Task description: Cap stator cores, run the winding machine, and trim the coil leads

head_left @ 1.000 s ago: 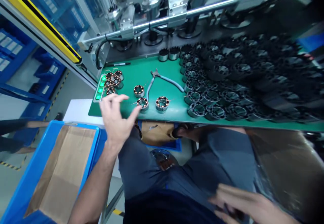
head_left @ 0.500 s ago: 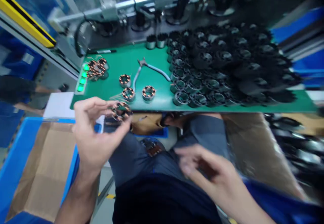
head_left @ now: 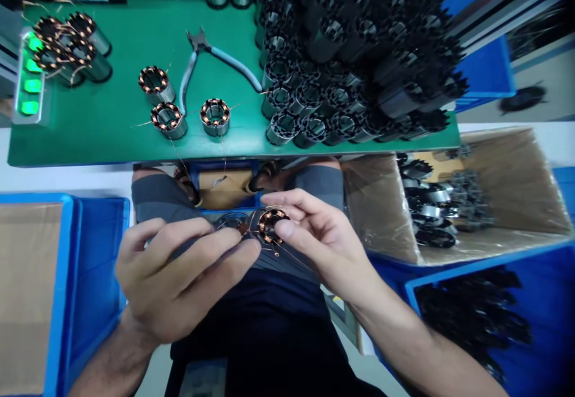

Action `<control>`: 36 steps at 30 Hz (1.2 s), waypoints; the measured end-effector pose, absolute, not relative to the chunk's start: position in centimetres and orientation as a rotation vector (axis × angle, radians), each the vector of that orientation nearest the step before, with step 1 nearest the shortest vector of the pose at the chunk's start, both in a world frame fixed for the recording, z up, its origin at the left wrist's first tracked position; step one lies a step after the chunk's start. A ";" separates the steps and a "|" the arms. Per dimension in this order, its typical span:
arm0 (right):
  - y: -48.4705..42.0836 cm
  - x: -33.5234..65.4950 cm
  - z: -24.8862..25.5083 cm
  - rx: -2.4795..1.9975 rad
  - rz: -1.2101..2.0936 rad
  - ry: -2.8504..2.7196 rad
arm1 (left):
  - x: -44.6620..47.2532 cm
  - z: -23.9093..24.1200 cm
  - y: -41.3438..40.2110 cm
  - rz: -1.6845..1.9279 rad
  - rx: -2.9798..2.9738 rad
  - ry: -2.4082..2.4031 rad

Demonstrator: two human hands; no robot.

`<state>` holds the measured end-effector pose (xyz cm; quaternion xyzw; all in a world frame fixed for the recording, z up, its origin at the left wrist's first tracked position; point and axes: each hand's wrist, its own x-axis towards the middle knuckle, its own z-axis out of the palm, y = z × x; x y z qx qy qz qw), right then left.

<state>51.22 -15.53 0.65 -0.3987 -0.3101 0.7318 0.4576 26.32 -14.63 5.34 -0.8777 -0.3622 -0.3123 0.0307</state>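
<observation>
My right hand grips a small motor stator with copper windings, thumb across its ring and fingers behind. Thin loose wires stick out from it. Close on its left side is my left hand, fingers curled and thumb and forefinger pressed together; whatever they pinch is too small to make out. Beyond the hands, on the green bench mat, stand three wound stators, one of them a nearby stator. Blue-handled cutting pliers lie spread behind them.
Many black unwound stator cores crowd the mat's right side, some stacked. More wound stators sit at left beside a green-lit button strip. A lined box of metal parts is at right, blue bins on both sides.
The wound stator has passed from my left hand to my right, over my lap. Both hands have come together, and the view has tilted down and closer.
</observation>
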 end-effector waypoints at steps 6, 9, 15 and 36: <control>-14.9 52.5 0.9 -0.994 1.671 -0.734 | 25.5 0.3 -13.6 -0.702 -2.955 -1.230; -15.1 52.9 0.9 -1.003 1.601 -0.788 | 25.2 -1.5 -13.3 -0.745 -3.043 -1.565; -15.2 51.2 0.2 -1.073 1.572 -0.853 | 28.0 2.2 -13.4 -1.678 -2.851 -1.926; -16.7 51.8 -1.7 -1.089 1.667 -0.995 | 29.1 0.1 -14.0 -1.748 -3.003 -2.346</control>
